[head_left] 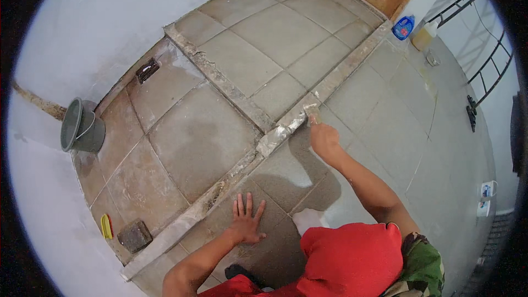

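My right hand point(325, 138) is closed around a small tan brush-like tool point(313, 113). Its exact kind is hard to make out. The tool's end meets the raised ledge point(336, 77) that runs across the floor. White, shiny patches point(281, 133) lie on the ledge just left of the tool. My left hand point(248, 221) rests flat on the grey floor tiles, fingers spread, with nothing in it. Red cloth covers my knee point(352, 256) between the two arms.
At the left wall stand a grey bucket point(91, 135), a yellow scrub brush point(106, 226) and a dark block point(135, 235). A drain grate point(147, 70) lies farther back. A blue bottle point(403, 27), a yellowish jug point(424, 37) and a black metal ladder point(489, 71) stand far right.
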`<state>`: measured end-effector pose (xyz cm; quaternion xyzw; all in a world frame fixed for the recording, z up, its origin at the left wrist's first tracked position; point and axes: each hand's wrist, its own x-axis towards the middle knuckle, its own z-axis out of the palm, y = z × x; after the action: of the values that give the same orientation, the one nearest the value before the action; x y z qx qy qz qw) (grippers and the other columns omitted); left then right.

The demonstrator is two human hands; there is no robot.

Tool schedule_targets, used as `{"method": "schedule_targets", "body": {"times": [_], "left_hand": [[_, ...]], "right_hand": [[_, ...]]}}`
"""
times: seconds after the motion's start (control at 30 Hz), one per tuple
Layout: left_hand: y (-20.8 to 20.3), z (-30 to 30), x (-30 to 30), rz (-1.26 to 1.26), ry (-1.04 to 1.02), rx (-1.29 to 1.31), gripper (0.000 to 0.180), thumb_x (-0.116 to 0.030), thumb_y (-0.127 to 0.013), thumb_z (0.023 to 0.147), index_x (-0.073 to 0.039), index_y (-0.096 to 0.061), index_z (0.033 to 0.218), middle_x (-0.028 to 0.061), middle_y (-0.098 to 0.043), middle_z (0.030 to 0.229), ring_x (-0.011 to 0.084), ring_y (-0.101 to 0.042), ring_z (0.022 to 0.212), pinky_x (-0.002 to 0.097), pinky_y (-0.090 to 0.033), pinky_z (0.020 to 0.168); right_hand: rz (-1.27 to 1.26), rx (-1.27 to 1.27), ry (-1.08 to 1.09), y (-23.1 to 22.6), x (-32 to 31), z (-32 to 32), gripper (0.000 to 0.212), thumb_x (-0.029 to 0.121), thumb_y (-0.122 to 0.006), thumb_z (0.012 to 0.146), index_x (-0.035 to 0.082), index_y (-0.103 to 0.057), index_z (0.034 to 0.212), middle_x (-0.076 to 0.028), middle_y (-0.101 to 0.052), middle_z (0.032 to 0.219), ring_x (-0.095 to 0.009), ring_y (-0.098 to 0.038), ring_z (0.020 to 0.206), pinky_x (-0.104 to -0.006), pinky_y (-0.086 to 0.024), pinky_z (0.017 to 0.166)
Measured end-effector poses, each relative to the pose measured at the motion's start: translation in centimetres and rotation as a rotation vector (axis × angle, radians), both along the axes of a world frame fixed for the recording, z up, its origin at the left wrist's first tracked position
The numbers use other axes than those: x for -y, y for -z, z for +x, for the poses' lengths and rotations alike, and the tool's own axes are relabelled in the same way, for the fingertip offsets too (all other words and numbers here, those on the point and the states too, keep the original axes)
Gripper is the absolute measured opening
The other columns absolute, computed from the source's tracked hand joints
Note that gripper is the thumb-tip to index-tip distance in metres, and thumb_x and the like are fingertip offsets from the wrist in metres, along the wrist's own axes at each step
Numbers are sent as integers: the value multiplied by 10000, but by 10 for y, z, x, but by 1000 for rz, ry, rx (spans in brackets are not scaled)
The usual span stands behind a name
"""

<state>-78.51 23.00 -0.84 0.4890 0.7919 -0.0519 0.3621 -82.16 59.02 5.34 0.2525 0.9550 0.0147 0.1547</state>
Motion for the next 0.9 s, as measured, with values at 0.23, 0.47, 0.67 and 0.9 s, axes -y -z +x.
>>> {"method": "schedule_targets", "body": {"times": [0.23,0.47,0.67,0.9], "left_hand": [[1,0,1,13,0,-2,1225,-695,-665,774,-170,71,1600,363,201,1570,619,214,1403,699,66,1124],[-1,0,-1,1,-6,6,1224,-700,-671,765,-184,55,1603,354,187,1579,611,223,1405,699,75,1123],[6,3,1,-3,-4,-35,1229,-696,-678,759,-187,55,1604,350,184,1582,602,207,1416,690,74,1130],[4,2,1,20,-10,-14,1228,-694,-678,765,-183,61,1602,352,198,1577,605,218,1411,696,78,1124]], "right_hand": [[-36,-3,14,0,-2,0,599,80,-518,948,55,-357,1524,-171,-734,996,-328,-733,888,-441,-599,717],[-49,-81,1,5,-4,4,621,52,-518,893,9,-382,1498,-205,-722,906,-343,-727,813,-453,-587,694],[18,-51,2,8,-8,0,604,78,-525,933,48,-376,1517,-167,-738,956,-306,-741,850,-422,-601,694],[23,-30,-15,5,-4,1,605,84,-527,934,65,-378,1520,-156,-740,953,-309,-741,836,-425,-602,678]]}}
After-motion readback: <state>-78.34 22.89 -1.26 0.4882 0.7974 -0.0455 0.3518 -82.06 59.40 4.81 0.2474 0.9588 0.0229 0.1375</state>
